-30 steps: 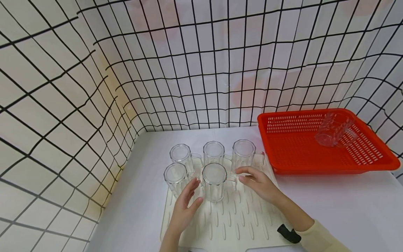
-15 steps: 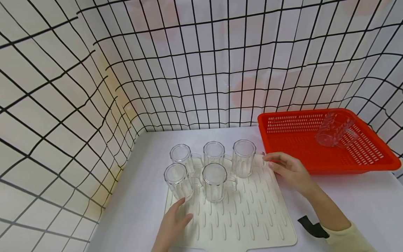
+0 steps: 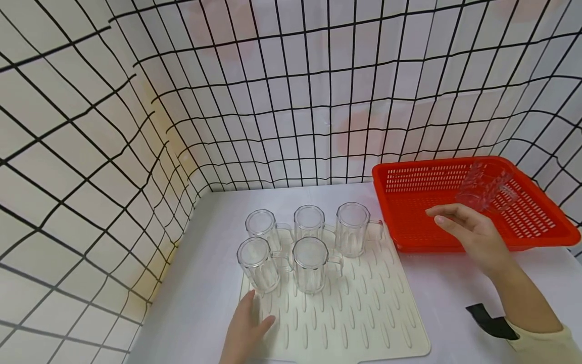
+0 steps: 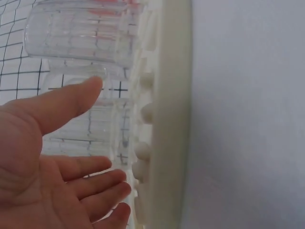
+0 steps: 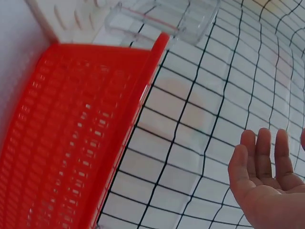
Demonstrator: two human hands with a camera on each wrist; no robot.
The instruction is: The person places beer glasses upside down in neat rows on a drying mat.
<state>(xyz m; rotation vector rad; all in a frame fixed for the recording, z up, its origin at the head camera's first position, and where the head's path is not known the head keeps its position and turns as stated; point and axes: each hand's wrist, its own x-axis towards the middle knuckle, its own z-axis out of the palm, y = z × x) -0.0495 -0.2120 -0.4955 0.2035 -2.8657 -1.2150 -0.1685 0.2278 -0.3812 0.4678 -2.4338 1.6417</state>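
Observation:
Clear glass mugs stand upright on a cream ridged draining mat (image 3: 364,313). Three form the back row: a left mug (image 3: 263,227), a middle mug (image 3: 309,222) and a right mug (image 3: 351,232). Two are in front, a left mug (image 3: 259,265) and a right mug (image 3: 310,268). My left hand (image 3: 243,328) is low over the mat's left edge, fingers spread and holding nothing; the left wrist view shows its palm (image 4: 47,186) beside the mat. My right hand (image 3: 482,240), fingers relaxed and holding nothing, hovers over the front of the red basket (image 3: 391,207). Another glass mug (image 3: 482,184) lies tilted inside it.
Black wire mesh (image 3: 295,101) stands behind and along the left of the white table (image 3: 191,283), with pale sheeting behind it. The basket's raised rim adjoins the mat's back right corner. A black strap (image 3: 491,321) hangs by the right wrist.
My right hand has moved right, from beside the front mugs past the back right mug to the basket. My left hand has drawn back toward the near left. The mugs stay put.

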